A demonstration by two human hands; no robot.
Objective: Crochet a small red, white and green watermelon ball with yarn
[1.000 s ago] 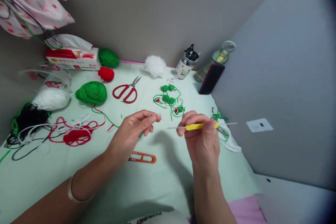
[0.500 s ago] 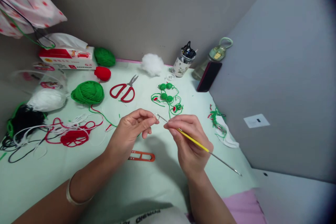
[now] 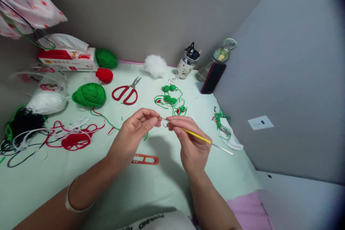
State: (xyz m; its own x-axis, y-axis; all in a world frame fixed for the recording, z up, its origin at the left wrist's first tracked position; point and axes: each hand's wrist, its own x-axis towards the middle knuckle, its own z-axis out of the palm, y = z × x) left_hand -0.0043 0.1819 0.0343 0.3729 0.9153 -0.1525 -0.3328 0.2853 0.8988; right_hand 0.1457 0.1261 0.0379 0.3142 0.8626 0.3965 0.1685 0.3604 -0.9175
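Observation:
My right hand (image 3: 192, 140) grips a crochet hook (image 3: 196, 136) by its yellow handle, the thin metal tip pointing left. The thumb and fingers of my left hand (image 3: 140, 125) are pinched together at that tip. A thin pale yarn loop (image 3: 164, 124) shows between the two hands; its other end is hidden by the fingers. Just below my left hand a short green strand (image 3: 146, 137) sticks out. Beyond the hands lie small green crocheted balls (image 3: 169, 99) with red bits and loose green tails.
Red-handled scissors (image 3: 125, 93) and orange thread snips (image 3: 147, 159) lie on the table. Green yarn (image 3: 89, 94), red yarn (image 3: 77, 141) and black yarn (image 3: 25, 125) are at left. White stuffing (image 3: 155, 66), a pen cup (image 3: 184, 65) and a phone (image 3: 214, 78) are at the back.
My right hand has moved slightly left and up, bringing the hook tip to my left fingertips. The hook lies flatter, and the pale loop now shows lower, by my right fingers.

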